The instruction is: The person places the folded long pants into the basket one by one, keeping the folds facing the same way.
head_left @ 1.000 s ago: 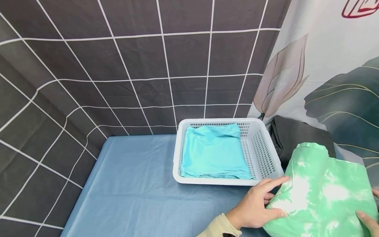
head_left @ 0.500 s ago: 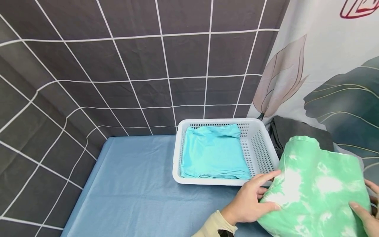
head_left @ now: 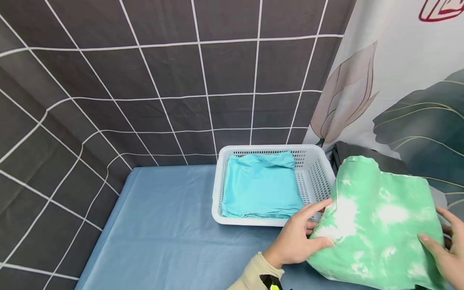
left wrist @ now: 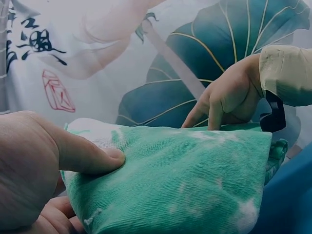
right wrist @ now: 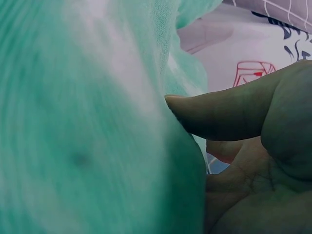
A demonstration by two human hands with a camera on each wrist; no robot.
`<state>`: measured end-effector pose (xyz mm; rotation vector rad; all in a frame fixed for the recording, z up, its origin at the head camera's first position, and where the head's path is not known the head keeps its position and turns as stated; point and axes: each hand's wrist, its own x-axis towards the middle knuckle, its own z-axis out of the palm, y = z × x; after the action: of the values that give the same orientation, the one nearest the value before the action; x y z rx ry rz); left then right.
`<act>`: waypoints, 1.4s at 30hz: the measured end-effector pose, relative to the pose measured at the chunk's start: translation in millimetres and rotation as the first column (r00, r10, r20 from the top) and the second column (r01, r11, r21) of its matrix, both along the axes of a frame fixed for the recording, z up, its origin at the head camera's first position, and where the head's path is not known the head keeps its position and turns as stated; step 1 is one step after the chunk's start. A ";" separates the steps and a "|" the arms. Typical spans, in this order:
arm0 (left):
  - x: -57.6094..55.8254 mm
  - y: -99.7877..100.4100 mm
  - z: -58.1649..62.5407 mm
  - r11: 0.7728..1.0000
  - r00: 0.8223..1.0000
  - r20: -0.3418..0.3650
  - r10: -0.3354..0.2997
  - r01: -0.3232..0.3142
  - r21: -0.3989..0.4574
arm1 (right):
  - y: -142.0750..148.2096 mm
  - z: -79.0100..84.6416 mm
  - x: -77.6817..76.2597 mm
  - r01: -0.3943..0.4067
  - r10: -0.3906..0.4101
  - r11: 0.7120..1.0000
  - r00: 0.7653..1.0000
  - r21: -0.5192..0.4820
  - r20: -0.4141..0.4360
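A folded green and white tie-dye garment is held between both hands at the right of the head view. My left hand grips its left edge, thumb on top and fingers underneath; the left wrist view shows that thumb pressing into the cloth. On the opposite edge my right hand pinches the garment, its thumb on the near face in the right wrist view and the other fingers behind. The garment's left side overlaps the right corner of a white plastic basket, in which a folded turquoise garment lies.
Behind the green garment lies a dark folded cloth, partly covered. A blue sheet spreads over the table to the left of the basket. Dark grid-patterned curtain and a floral curtain stand behind and beside it.
Both hands have carried the green garment left and slightly up, toward the basket. More of the right hand shows now. The basket and the turquoise garment have stayed in place.
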<state>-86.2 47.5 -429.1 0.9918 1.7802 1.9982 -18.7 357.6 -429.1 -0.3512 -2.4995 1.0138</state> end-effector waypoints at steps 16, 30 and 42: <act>-11.4 -16.2 -0.3 0.985 0.998 0.067 0.001 -0.013 0.174 | -20.4 12.1 -28.8 0.037 -0.044 0.998 0.990 0.060 0.134; -20.8 -28.7 1.8 0.977 0.986 0.166 0.015 -0.049 0.208 | -24.3 10.4 -28.4 -0.091 0.099 0.989 0.993 -0.119 0.065; -28.4 -38.1 0.2 0.965 0.986 0.146 0.086 -0.119 0.235 | -24.1 11.0 -33.1 -0.302 0.314 0.916 0.949 -0.266 0.004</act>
<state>-114.6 9.4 -428.9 0.8222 1.5734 2.3322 -51.7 333.5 -418.0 -0.0535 -2.5148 1.4855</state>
